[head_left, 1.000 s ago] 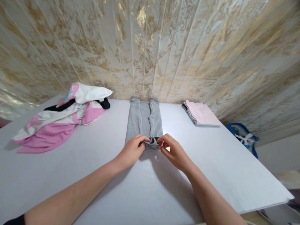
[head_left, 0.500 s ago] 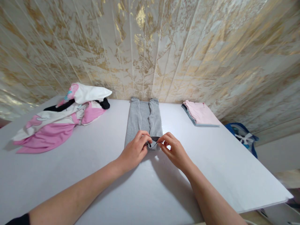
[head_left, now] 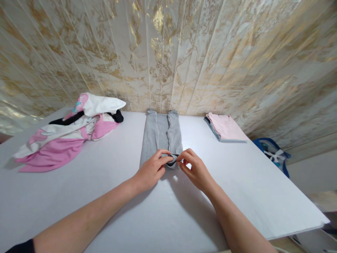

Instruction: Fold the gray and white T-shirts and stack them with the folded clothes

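Surface: white matte tabletop (head_left: 105,200), wide, reaching from the near edge back to the wall.
Hands: left hand (head_left: 150,171) and right hand (head_left: 197,169), bare forearms coming in from the bottom corners, meeting at centre.
Grip: both narrow, thumbs and fingertips pinched on one small rolled-up bit of cloth with a dark inner edge; fingertips almost touching each other.
Held thing: near end of the grey garment (head_left: 161,135), soft knit, folded into a long narrow strip, lying flat on the tabletop.
Direction: straight ahead of the hands, rest of the strip beyond the fingertips.
Long axis: near-to-far, far end up against the wall.
Nearer hand: about equal, one each side of the strip's midline.
Left side: loose pile of pink, white and black clothes (head_left: 65,140), unfolded, well apart from the hands.
Right side: small folded stack (head_left: 226,128), pale pink piece over a grey-blue one, near the wall.
Off the table: blue bag (head_left: 273,151), beyond the right edge, lower down.
Counts: two hands, one grey strip, one loose pile, one folded stack, one bag.
Background: glossy panelled wall (head_left: 184,52), white-and-gold marble pattern.
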`<control>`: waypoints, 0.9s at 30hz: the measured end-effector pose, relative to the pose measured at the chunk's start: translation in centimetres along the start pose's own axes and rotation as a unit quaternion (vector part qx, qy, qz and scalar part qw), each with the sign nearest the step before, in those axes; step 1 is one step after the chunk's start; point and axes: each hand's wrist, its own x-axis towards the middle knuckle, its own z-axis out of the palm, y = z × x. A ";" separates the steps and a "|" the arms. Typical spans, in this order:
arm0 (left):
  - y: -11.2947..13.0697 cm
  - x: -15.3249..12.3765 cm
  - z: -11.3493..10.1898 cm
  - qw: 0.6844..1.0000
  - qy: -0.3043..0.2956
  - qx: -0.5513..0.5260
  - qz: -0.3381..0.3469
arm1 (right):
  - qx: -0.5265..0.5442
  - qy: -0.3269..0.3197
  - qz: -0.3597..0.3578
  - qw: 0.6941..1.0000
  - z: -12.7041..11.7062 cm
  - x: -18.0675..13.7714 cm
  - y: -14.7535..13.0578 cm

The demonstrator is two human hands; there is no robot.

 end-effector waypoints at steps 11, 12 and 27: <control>0.6 -0.4 0.0 0.995 0.004 0.085 0.049 | 0.009 0.005 -0.003 1.000 0.3 -0.1 0.3; 0.6 -0.4 0.0 0.993 -0.003 0.095 0.066 | 0.010 0.006 -0.001 1.000 0.3 -0.1 0.4; 0.3 -0.1 0.5 0.974 -0.080 0.195 0.079 | 0.074 -0.019 -0.025 0.997 0.2 0.0 -0.9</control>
